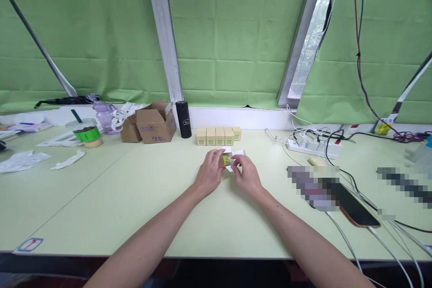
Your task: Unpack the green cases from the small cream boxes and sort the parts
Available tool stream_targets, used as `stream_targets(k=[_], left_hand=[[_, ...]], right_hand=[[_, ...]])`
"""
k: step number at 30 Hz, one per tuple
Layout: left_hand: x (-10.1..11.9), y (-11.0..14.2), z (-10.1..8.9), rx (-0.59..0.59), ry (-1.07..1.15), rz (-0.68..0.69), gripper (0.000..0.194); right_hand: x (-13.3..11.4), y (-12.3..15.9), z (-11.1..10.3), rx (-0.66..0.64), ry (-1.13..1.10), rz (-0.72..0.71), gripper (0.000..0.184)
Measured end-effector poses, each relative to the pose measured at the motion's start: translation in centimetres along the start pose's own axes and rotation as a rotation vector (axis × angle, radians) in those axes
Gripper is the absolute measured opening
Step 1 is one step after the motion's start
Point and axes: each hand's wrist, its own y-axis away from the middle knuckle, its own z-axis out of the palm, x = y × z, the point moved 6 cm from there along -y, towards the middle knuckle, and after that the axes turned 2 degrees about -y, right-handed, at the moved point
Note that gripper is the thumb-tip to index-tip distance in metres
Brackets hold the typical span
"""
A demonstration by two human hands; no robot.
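My left hand (209,172) is closed around a small cardboard box (222,161) in the middle of the table. The box lies with its opening toward the right, its white flaps (239,152) spread out. Something yellow-green (226,159) shows inside; its kind is hard to make out. At the opening, my right hand (247,173) pinches the flap edge with bent fingers, partly hiding it. Just behind both hands stands a row of several small cream boxes (216,137) with green labels, side by side.
Behind on the left are a black tumbler (183,119), an open brown carton (155,123), a purple bottle (104,117) and a drink cup (87,134). To the right lie a power strip (313,146), a phone (353,202) and loose cables. Crumpled tissue (69,160) sits at left.
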Motion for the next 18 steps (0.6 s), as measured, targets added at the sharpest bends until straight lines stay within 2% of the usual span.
stream_targets(k=[5,14,18], left_hand=[[0.2,0.1,0.0,-0.003,-0.024,0.021,0.067],[1.4,0.2,0.2,-0.015,-0.144,0.112,0.063],[1.9,0.2,0.3,-0.020,-0.198,0.153,0.060]], right_hand=[[0.1,-0.1,0.2,0.032,-0.122,0.012,0.038],[1.2,-0.2,0.8,0.159,-0.274,0.180,0.014],[1.3,-0.3,1.0,0.205,-0.276,0.227,0.012]])
